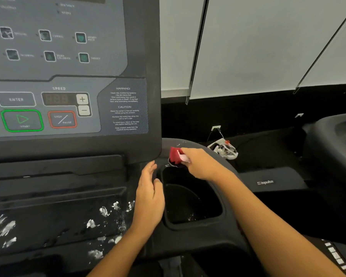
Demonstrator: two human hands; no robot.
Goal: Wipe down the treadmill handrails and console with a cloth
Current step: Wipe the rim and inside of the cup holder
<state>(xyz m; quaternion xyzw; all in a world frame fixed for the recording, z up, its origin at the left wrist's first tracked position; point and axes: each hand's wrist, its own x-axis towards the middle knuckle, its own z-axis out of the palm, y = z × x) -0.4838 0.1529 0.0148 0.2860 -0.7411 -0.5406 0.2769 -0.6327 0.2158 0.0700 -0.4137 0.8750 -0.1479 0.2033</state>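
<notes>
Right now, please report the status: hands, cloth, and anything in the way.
Right hand grips red cloth on console rim behind cup holder. Left hand open, beside cup holder. White flecks on console tray.

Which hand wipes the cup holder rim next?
Probably right: the right hand grips the red cloth at the far rim of the cup holder; the left hand is open, holding nothing.
</notes>
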